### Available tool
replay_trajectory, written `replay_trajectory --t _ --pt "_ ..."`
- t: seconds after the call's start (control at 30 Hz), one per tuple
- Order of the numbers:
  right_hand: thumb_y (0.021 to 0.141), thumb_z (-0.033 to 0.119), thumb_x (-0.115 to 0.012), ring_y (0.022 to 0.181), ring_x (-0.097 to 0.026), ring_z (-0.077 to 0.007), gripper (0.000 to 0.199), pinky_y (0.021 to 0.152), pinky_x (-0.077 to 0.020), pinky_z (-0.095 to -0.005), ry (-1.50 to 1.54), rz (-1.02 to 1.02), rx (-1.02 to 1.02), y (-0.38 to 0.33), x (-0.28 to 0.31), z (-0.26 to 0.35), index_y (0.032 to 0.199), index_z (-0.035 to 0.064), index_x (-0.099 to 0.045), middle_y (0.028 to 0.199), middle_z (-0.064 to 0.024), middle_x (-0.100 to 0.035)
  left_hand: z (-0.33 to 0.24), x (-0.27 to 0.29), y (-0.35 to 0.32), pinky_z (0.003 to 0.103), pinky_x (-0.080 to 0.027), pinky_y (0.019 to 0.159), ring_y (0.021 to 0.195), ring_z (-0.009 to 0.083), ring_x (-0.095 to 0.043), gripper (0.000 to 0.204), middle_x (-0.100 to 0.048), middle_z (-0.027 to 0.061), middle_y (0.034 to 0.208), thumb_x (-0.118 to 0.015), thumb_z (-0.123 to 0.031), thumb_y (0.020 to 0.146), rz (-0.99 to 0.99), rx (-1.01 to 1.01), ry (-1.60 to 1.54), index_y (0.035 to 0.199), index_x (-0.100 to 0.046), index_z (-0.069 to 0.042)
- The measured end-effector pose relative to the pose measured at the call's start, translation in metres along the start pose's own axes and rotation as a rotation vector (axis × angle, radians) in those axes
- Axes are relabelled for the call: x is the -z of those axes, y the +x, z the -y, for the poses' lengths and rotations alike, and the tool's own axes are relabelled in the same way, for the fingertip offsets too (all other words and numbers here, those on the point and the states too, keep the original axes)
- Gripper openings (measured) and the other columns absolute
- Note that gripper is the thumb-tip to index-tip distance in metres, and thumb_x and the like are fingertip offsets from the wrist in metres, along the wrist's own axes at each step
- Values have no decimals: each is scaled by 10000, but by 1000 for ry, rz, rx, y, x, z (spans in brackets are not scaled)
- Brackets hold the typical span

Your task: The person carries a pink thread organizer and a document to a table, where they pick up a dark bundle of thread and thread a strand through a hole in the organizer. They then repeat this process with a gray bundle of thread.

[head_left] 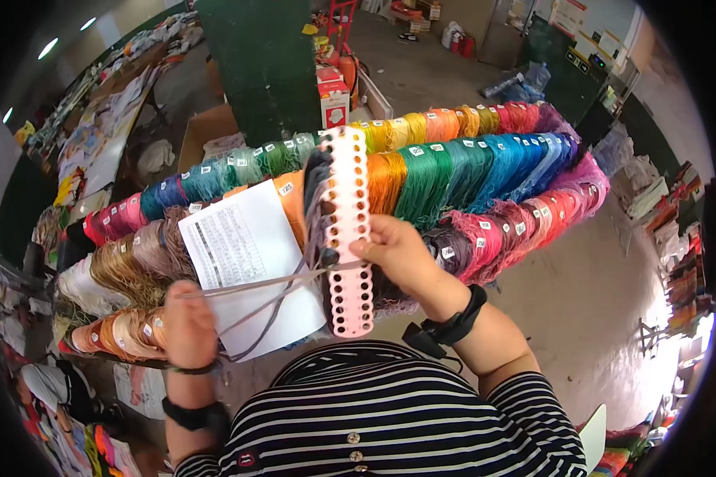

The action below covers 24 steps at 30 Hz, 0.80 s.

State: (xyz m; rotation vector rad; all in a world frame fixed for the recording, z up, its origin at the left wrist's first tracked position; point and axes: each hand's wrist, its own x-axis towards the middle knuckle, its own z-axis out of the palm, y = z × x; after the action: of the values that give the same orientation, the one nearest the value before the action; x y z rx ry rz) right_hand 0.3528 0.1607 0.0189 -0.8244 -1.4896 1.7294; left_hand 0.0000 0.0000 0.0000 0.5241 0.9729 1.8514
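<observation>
My right hand point(398, 248) is closed on the edge of a long pink thread holder card point(348, 203), thumb on its face; round holes run down both sides. Grey and dark thread skeins point(317, 199) hang along the card's left side. Slightly blurred, my left hand point(191, 324) is closed at the end of a taut grey-brown thread point(247, 288) that stretches from the card. Looser grey strands droop below it. Under the strands lies a white printed sheet point(239, 238) with a table on it.
Rows of coloured thread hanks point(429, 179) with small white labels hang on long racks before me. A dark green pillar point(254, 67) stands behind, beside a cardboard box point(207, 131) and a red-and-white carton point(333, 99). At far left, a long table point(115, 135) bears cloth or papers.
</observation>
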Motion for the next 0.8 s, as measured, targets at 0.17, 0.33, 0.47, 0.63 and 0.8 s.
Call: replay_trajectory --t 0.17,0.33,0.47,0.63,0.8 --pt "943 -31 -579 924 -656 -99 280 835 -512 -242 -78 -48 77 -10 8 26 1222 -40 -583 1071 -53 -694 -63 163 24 170 -290 431 525 28 -405 231 -468 -77 698 -546 -247 1020 22 -45 -216 1188 -573 -91" --pt "949 -28 -563 990 -653 -109 355 897 -506 -266 16 -21 54 -14 11 47 1302 -54 -539 1147 -73 -680 -105 276 1 325 -495 679 732 192 -615 234 -662 73 872 -627 -194 946 -530 -76 1579 1006 -653 31" --pt "952 -13 -570 992 -650 -105 384 897 -500 -265 41 -18 70 -16 4 49 1331 -49 -522 1153 -73 -679 -99 186 21 307 -481 757 836 170 -603 160 -651 96 876 -643 -133 920 -325 -559 1355 946 -637 25" --pt "956 -20 -560 904 -652 -89 306 824 -522 -249 55 -54 86 -17 -11 48 1261 -46 -563 1053 -54 -696 -29 44 58 397 -491 897 1028 356 -660 520 -694 208 1090 -570 -471 950 -85 -179 1653 1172 -652 -8" --pt "956 -24 -564 933 -643 -89 336 841 -520 -254 16 -52 82 -19 -19 45 1291 -49 -546 1074 -56 -688 20 40 89 385 -502 851 984 364 -677 580 -692 260 1044 -574 -499 946 49 89 1539 1121 -659 48"
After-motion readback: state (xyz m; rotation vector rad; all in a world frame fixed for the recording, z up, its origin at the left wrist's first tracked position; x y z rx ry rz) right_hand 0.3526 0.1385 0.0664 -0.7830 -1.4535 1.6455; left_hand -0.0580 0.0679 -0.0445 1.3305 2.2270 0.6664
